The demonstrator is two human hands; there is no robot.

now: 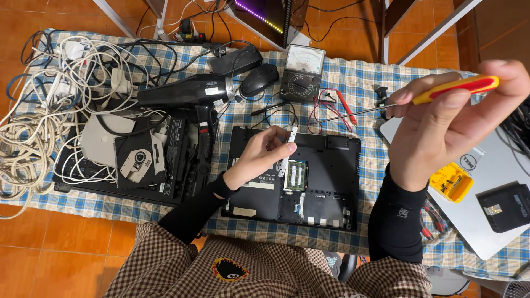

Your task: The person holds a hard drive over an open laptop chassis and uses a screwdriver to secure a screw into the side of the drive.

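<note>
A table (353, 83) covered by a blue checked cloth is set on an orange tiled floor (66, 248). Near its front edge an opened laptop (326, 182) is laid underside up. A small white strip (289, 144) is pinched by the left hand (259, 154) just above the memory module (295, 175). A screwdriver (408, 102) is gripped in the closed fingers of the right hand (447, 124), raised above the right side. Cables (38, 105), a hair dryer (190, 91), a mouse (260, 79) and a meter (301, 72) are crowded along the back and left.
</note>
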